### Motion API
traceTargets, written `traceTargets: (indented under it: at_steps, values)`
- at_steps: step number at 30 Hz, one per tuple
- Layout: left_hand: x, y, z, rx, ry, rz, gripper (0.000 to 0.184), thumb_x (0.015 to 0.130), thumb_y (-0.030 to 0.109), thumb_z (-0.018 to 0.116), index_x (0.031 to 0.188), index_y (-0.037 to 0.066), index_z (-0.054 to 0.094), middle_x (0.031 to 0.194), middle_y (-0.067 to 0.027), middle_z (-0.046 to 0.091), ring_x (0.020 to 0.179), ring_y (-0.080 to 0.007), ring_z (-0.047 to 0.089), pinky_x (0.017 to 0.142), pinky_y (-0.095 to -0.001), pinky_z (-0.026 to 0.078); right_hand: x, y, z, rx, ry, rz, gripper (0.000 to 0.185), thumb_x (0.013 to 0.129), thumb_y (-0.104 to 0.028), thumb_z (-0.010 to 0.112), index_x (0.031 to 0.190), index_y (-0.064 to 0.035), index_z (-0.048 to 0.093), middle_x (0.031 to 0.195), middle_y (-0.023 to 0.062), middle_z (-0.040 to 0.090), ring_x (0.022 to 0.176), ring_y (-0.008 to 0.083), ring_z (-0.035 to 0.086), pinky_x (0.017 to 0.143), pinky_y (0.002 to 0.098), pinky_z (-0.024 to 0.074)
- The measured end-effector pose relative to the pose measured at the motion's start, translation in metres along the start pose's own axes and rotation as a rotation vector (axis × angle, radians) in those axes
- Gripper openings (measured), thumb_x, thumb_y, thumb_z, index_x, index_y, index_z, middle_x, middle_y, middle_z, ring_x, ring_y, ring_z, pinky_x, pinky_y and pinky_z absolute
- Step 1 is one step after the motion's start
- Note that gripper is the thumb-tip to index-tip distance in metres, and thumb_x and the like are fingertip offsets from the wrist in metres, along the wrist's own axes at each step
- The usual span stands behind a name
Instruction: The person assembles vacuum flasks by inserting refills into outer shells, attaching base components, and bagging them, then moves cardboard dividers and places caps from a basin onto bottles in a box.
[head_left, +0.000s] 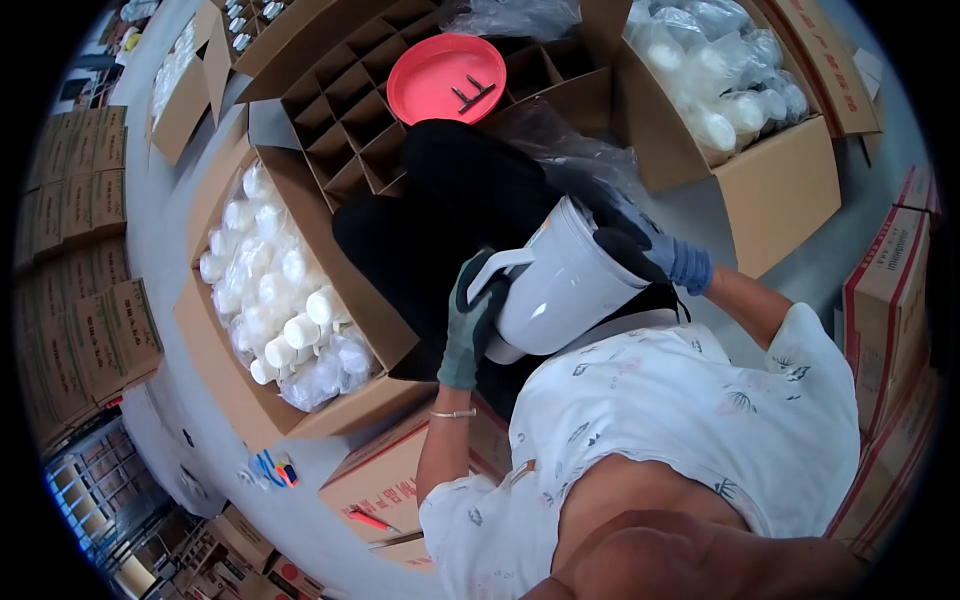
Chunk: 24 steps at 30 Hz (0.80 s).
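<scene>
A pale grey-white plastic pitcher (570, 275) lies tilted across my lap. My left hand (470, 318), in a green-grey glove with dark fingers, is closed on the pitcher near its white handle (500, 268). On the pitcher's other side, my right hand (635, 240) wears a blue-grey glove with a dark coating. Its fingers wrap over the wide end of the pitcher. Part of the pitcher's far side is hidden by this hand. A pink-red round tray (428, 62) beyond my knees holds small dark metal pieces (474, 93).
Under the tray is a carton with cardboard dividers (340, 95). Open boxes at left (400, 345) and right (780, 185) hold bagged white containers. Closed cartons (885, 300) stand at right, more (95, 335) at far left. A red-handled tool (370, 519) rests on a carton.
</scene>
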<state>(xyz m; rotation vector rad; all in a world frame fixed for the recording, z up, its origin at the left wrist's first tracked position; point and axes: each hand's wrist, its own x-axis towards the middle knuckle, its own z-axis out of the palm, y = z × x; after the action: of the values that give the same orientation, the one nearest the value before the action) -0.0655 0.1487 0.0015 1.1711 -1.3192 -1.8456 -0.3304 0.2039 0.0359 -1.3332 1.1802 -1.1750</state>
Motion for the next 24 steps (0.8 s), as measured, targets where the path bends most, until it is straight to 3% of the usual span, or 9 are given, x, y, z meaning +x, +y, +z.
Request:
traceTargets:
  at_steps: [3,6,8,11,13,15,18,21,24]
  values:
    - [0.016,-0.040,-0.032,0.978,-0.147,0.607,0.027,0.085,0.008,0.054,0.109,0.003,0.064,0.100,-0.0146,0.065,0.093,-0.0290,0.060,0.084,-0.0345,0.048,0.033,-0.020,-0.009,-0.484,-0.365,-0.491,0.062,0.087,-0.044,0.050,0.137,-0.0066,0.043,0.137,0.0171,0.040,0.124,0.0326,0.040,0.106,0.0462,0.0283]
    - [0.015,-0.019,-0.024,0.754,-0.164,0.456,0.027,0.083,0.008,0.052,0.107,0.004,0.065,0.094,-0.0142,0.066,0.086,-0.0310,0.061,0.078,-0.0376,0.049,0.046,-0.041,-0.006,-0.526,-0.500,-0.616,0.065,0.088,-0.054,0.043,0.131,-0.0059,0.049,0.135,0.0207,0.041,0.127,0.0384,0.037,0.104,0.0517,0.0275]
    - [0.009,0.014,-0.010,0.397,-0.070,0.126,0.025,0.082,0.007,0.055,0.105,0.003,0.065,0.098,-0.0154,0.067,0.094,-0.0327,0.062,0.087,-0.0390,0.048,0.044,-0.024,-0.009,-0.341,-0.323,-0.451,0.058,0.089,-0.046,0.048,0.132,-0.0072,0.049,0.134,0.0179,0.044,0.124,0.0340,0.041,0.105,0.0469,0.0306]
    - [-0.001,0.056,0.021,0.502,0.136,0.566,0.026,0.079,0.007,0.058,0.103,0.005,0.066,0.108,-0.0153,0.065,0.108,-0.0330,0.059,0.099,-0.0414,0.042,0.015,0.038,-0.015,0.664,0.096,0.521,0.046,0.096,-0.038,0.049,0.132,-0.0079,0.050,0.129,0.0123,0.051,0.113,0.0231,0.054,0.100,0.0373,0.0433]
    - [0.007,0.100,0.035,1.065,0.023,0.933,0.017,0.078,0.006,0.059,0.093,0.002,0.066,0.111,-0.0169,0.066,0.111,-0.0313,0.060,0.096,-0.0385,0.046,0.015,0.076,-0.034,0.632,-0.015,0.546,0.044,0.097,-0.034,0.049,0.132,-0.0079,0.048,0.124,0.0094,0.056,0.102,0.0156,0.060,0.092,0.0315,0.0499]
    - [0.017,0.091,0.013,0.752,0.085,0.879,0.018,0.077,0.005,0.059,0.092,0.000,0.066,0.107,-0.0167,0.066,0.109,-0.0296,0.061,0.094,-0.0402,0.048,0.030,0.039,-0.028,0.471,0.049,0.364,0.044,0.096,-0.033,0.052,0.130,-0.0058,0.048,0.129,0.0109,0.050,0.108,0.0174,0.055,0.097,0.0331,0.0455]
    - [0.028,0.070,-0.017,0.093,0.147,0.058,0.024,0.084,0.010,0.057,0.102,-0.003,0.065,0.105,-0.0136,0.067,0.093,-0.0181,0.063,0.086,-0.0353,0.049,0.053,0.007,-0.023,-0.110,-0.015,-0.370,0.048,0.094,-0.032,0.056,0.132,-0.0037,0.046,0.134,0.0100,0.042,0.115,0.0209,0.048,0.104,0.0336,0.0368]
    - [0.034,0.096,-0.001,0.469,-0.022,0.595,0.026,0.076,0.008,0.061,0.101,0.001,0.066,0.115,-0.0136,0.063,0.108,-0.0268,0.060,0.093,-0.0389,0.047,0.032,0.063,-0.012,0.788,0.167,0.213,0.053,0.093,-0.024,0.056,0.139,-0.0049,0.038,0.142,0.0094,0.041,0.125,0.0199,0.043,0.108,0.0355,0.0330]
    - [0.028,0.132,0.028,1.108,-0.106,0.978,0.032,0.066,0.006,0.063,0.098,0.005,0.066,0.118,-0.0134,0.063,0.114,-0.0342,0.056,0.103,-0.0468,0.038,0.047,0.064,-0.018,0.595,-0.127,0.229,0.050,0.093,-0.025,0.057,0.136,-0.0044,0.042,0.133,0.0117,0.048,0.118,0.0191,0.050,0.101,0.0346,0.0420]
